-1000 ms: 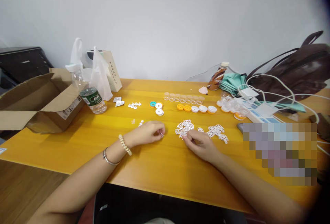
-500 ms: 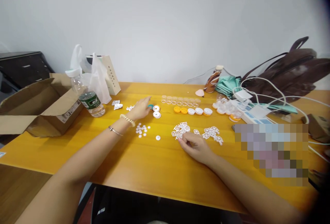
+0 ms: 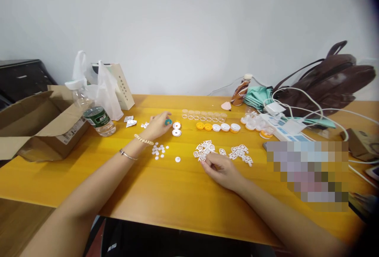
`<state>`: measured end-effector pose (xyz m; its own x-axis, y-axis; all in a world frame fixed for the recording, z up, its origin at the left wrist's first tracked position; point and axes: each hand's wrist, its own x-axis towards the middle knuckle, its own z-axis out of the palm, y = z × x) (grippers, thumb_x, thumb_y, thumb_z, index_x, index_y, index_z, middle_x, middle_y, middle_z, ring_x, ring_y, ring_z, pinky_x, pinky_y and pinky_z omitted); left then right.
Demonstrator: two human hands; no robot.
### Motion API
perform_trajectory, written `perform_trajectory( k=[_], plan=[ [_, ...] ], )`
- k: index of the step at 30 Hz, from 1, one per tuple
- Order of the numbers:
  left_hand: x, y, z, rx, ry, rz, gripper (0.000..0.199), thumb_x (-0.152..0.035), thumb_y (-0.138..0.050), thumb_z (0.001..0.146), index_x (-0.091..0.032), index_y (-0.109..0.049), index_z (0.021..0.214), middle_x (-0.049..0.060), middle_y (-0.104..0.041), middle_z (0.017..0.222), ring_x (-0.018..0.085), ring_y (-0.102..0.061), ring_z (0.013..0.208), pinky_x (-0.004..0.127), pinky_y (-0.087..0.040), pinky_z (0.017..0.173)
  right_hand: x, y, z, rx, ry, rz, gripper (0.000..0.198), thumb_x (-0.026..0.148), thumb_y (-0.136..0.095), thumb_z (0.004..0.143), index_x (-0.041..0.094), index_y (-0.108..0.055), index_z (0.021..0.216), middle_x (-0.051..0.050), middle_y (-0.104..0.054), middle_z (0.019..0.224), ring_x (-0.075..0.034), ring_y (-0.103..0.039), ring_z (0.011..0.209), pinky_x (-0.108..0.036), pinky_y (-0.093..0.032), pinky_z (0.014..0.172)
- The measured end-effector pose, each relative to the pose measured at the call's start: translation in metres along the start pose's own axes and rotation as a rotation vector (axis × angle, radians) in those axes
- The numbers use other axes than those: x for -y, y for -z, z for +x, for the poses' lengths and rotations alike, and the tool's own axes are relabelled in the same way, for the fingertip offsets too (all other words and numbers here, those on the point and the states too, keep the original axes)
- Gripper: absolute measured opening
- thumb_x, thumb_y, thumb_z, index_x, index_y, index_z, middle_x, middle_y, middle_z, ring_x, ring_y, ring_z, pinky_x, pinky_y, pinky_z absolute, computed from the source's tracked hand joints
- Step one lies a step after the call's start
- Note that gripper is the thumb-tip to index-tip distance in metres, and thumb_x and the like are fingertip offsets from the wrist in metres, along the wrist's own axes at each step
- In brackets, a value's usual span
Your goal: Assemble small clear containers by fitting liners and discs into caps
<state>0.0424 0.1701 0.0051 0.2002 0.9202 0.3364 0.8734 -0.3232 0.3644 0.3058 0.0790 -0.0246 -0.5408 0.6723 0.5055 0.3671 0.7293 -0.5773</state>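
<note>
My left hand reaches forward on the left of the table, its fingers curled around a small teal ring. Just to its right lie white-and-orange round caps. Small white discs are scattered nearer to me, with one white disc apart from them. My right hand rests with curled fingers at the front edge of a heap of white openwork pieces. Its thumb and fingertip are pinched together, and whether a piece is between them cannot be seen.
A row of clear cups stands behind orange and white caps. More openwork pieces lie to the right. On the left are a cardboard box and water bottle; on the right, a power strip with cables.
The view has shifted slightly. My left fingers have curled in, and the teal ring now shows more fully at their tips. My right hand stays by the openwork pieces.
</note>
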Motion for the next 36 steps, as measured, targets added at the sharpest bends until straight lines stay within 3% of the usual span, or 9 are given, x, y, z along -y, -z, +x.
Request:
perform_trajectory(
  k=[3, 7, 14, 17, 20, 26, 31, 35, 36],
  plan=[
    [-0.019, 0.014, -0.023, 0.003, -0.086, -0.091, 0.036, -0.024, -0.052, 0.083, -0.020, -0.042, 0.117, 0.009, -0.058, 0.113, 0.019, -0.054, 0.106, 0.034, -0.042, 0.089, -0.001, 0.000, 0.000, 0.001, 0.006, 0.008, 0.033, 0.023, -0.044, 0.085, 0.020, -0.031, 0.054, 0.004, -0.036, 0.051, -0.009, -0.033, 0.047, -0.022, -0.029, 0.048],
    [-0.045, 0.023, -0.061, 0.241, -0.309, -0.316, 0.041, -0.028, -0.056, 0.081, -0.021, -0.044, 0.120, 0.008, -0.060, 0.107, 0.018, -0.057, 0.098, 0.032, -0.046, 0.083, -0.002, -0.001, 0.001, 0.003, 0.007, 0.004, 0.034, 0.023, -0.044, 0.085, 0.020, -0.032, 0.054, 0.004, -0.035, 0.051, -0.009, -0.033, 0.047, -0.022, -0.029, 0.048],
    [-0.046, 0.014, -0.085, 0.370, -0.307, -0.287, 0.035, -0.029, -0.057, 0.081, -0.022, -0.049, 0.115, 0.007, -0.061, 0.107, 0.019, -0.056, 0.099, 0.036, -0.043, 0.090, -0.001, -0.003, 0.002, -0.012, 0.000, -0.009, 0.034, 0.024, -0.044, 0.085, 0.020, -0.031, 0.054, 0.004, -0.035, 0.050, -0.009, -0.033, 0.047, -0.022, -0.029, 0.047],
    [-0.043, 0.012, -0.086, 0.360, -0.297, -0.269, 0.042, -0.035, -0.061, 0.079, -0.023, -0.049, 0.117, 0.007, -0.059, 0.113, 0.020, -0.054, 0.105, 0.037, -0.041, 0.093, 0.000, -0.002, 0.003, -0.010, -0.008, -0.014, 0.033, 0.023, -0.043, 0.085, 0.020, -0.031, 0.054, 0.004, -0.034, 0.050, -0.008, -0.033, 0.047, -0.022, -0.029, 0.047],
    [-0.041, 0.018, -0.085, 0.284, -0.260, -0.287, 0.036, -0.039, -0.056, 0.081, -0.024, -0.053, 0.114, 0.005, -0.058, 0.115, 0.019, -0.054, 0.104, 0.033, -0.043, 0.089, 0.000, -0.002, 0.002, 0.003, -0.015, -0.018, 0.034, 0.024, -0.043, 0.085, 0.020, -0.032, 0.054, 0.004, -0.034, 0.050, -0.008, -0.033, 0.047, -0.022, -0.029, 0.047],
    [-0.009, 0.053, -0.072, 0.111, -0.116, -0.227, 0.024, -0.038, -0.052, 0.083, -0.020, -0.061, 0.094, 0.004, -0.064, 0.099, 0.018, -0.058, 0.088, 0.029, -0.046, 0.076, -0.004, -0.006, 0.001, 0.037, 0.011, -0.013, 0.032, 0.024, -0.044, 0.086, 0.020, -0.036, 0.056, 0.004, -0.039, 0.052, -0.009, -0.035, 0.049, -0.023, -0.031, 0.049],
    [0.037, 0.077, -0.063, 0.236, -0.068, -0.110, 0.017, -0.030, -0.052, 0.080, -0.018, -0.063, 0.085, 0.003, -0.066, 0.087, 0.016, -0.059, 0.078, 0.028, -0.046, 0.074, 0.001, -0.008, 0.009, 0.079, 0.072, -0.126, 0.019, 0.023, -0.045, 0.087, 0.020, -0.047, 0.068, -0.001, -0.051, 0.063, -0.013, -0.047, 0.061, -0.027, -0.038, 0.059],
    [0.064, 0.072, -0.063, 0.378, -0.030, -0.164, 0.015, -0.029, -0.054, 0.077, -0.017, -0.062, 0.082, 0.004, -0.066, 0.084, 0.017, -0.060, 0.078, 0.028, -0.047, 0.073, 0.013, -0.014, 0.017, 0.148, 0.054, -0.245, 0.003, 0.023, -0.050, 0.084, 0.020, -0.052, 0.085, -0.006, -0.059, 0.083, -0.019, -0.052, 0.080, -0.034, -0.042, 0.073],
    [0.068, 0.069, -0.063, 0.412, -0.021, -0.203, 0.015, -0.029, -0.054, 0.077, -0.017, -0.062, 0.082, 0.004, -0.066, 0.085, 0.017, -0.060, 0.079, 0.028, -0.047, 0.074, 0.016, -0.017, 0.019, 0.159, 0.036, -0.256, 0.009, 0.024, -0.053, 0.082, 0.020, -0.052, 0.090, -0.007, -0.059, 0.089, -0.021, -0.052, 0.085, -0.036, -0.043, 0.077]
  ],
)
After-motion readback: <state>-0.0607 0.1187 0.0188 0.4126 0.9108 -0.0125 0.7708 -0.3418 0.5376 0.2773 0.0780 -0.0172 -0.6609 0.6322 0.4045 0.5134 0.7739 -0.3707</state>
